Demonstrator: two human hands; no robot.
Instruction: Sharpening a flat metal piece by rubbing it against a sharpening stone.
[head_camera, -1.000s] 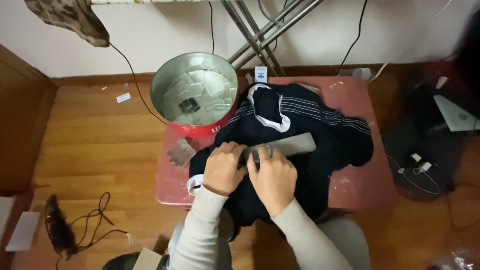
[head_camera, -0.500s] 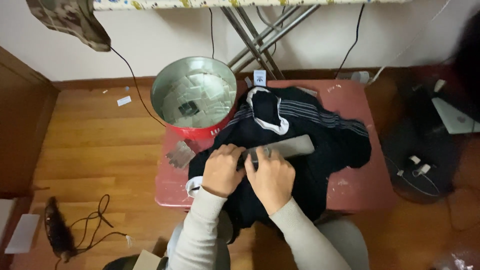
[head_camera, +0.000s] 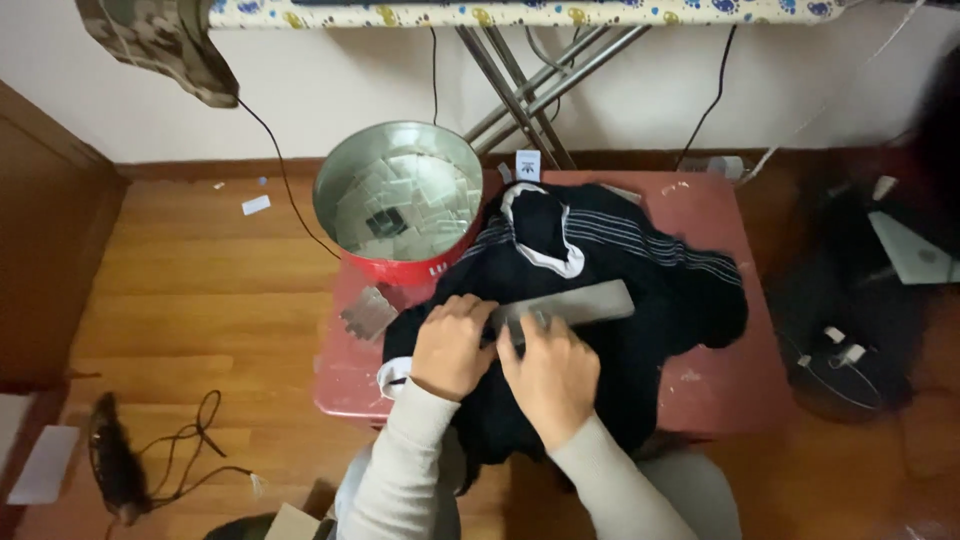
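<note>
On the floor at far left lies a dark tool with a cord (head_camera: 115, 465), well apart from the work. The round tin (head_camera: 405, 200), red outside and bare metal inside, stands on the left rear corner of the red worktop (head_camera: 720, 385), touching the garment's edge.

The dark garment (head_camera: 640, 290), with thin white stripes and a white-trimmed neck, lies crumpled over the middle of the worktop, its front edge hanging off toward the person. The left hand (head_camera: 452, 345) lies palm down on the cloth near a white cuff, fingers curled into the fabric, pinning it. The right hand (head_camera: 552, 375) sits just beside it, fingers bent over the near end of a long flat grey bar (head_camera: 580, 302) that lies across the garment; whether the fingers close fully around the bar cannot be told, as the knuckles hide them.

The step in hand looks like pressing or smoothing the cloth with the bar while the other hand holds it flat. The next move likely calls for firm downward pressure from the left hand so the cloth does not bunch, and a level stroke of the bar along the fabric.

Compared with a second ago, both hands sit in nearly the same place; the bar lies at much the same slant, and the garment and tin have not shifted.
</note>
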